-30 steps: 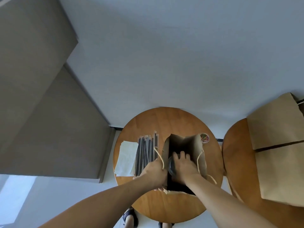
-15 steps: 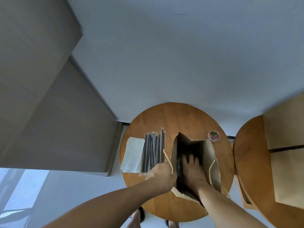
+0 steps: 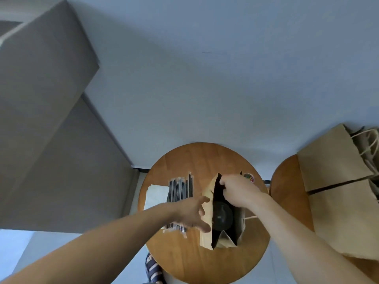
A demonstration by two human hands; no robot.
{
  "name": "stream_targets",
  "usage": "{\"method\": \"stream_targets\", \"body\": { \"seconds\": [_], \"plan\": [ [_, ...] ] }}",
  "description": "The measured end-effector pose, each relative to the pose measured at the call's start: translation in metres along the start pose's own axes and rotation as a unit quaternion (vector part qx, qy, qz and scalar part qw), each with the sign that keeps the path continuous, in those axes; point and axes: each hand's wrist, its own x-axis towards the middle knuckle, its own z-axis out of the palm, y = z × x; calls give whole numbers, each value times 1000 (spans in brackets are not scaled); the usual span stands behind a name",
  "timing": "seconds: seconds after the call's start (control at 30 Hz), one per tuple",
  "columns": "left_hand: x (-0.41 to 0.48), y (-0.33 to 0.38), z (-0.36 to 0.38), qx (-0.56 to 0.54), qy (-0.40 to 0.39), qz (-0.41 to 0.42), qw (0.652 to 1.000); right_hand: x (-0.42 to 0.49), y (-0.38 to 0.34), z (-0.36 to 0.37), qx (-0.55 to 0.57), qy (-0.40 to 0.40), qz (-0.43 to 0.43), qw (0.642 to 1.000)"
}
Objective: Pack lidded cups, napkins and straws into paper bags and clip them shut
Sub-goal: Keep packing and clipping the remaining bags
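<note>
A brown paper bag (image 3: 207, 222) stands open on the round wooden table (image 3: 184, 259). Inside it sits a cup with a black lid (image 3: 222, 215). My right hand (image 3: 239, 190) grips the bag's far rim from above. My left hand (image 3: 191, 212) hovers with spread fingers against the bag's left wall, over the near ends of the wrapped black straws (image 3: 181, 190). White napkins (image 3: 155, 194) lie left of the straws. A small tub of coloured clips (image 3: 250, 177) peeks out behind my right hand.
A second round table (image 3: 287, 191) at the right carries flat brown paper bags (image 3: 336, 191) with twine handles. A grey cabinet fills the left side. The floor is pale. A striped slipper (image 3: 152, 269) shows below the table's near edge.
My right hand has come out of the bag, leaving the lidded cup inside, and now grips the far rim. My left hand let go of the bag's left edge and spread open.
</note>
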Motion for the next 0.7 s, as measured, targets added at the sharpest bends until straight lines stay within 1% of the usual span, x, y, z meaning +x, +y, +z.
{"method": "stream_targets", "body": {
  "seconds": [0.03,0.07,0.13,0.2,0.27,0.33,0.4,0.47,0.57,0.7],
  "plan": [
    [-1,-2,-9,9,2,2,1000,-4,-3,-14,7,32,1,999],
    [-2,-3,-18,23,20,-1,1000,-6,-8,-26,20,71,1,997],
    [-5,-8,-33,51,103,-10,993,-8,-21,-40,54,139,-12,989],
    [-8,-17,-46,53,193,-21,980,-4,-39,-42,76,162,-29,983],
    [-12,-31,-57,33,247,-44,968,7,-60,-34,79,143,-41,986],
    [-18,-52,-64,20,276,-60,959,24,-85,-17,85,95,-48,991],
    [-23,-77,-67,0,291,-83,953,43,-110,7,117,38,-43,992],
    [-27,-103,-68,-17,288,-122,950,62,-131,38,164,-5,-12,986],
    [-29,-137,-64,-48,282,-180,941,83,-147,91,225,-55,62,971],
    [-21,-172,-53,-72,287,-200,934,104,-147,157,279,-68,141,948]
  ]
}}
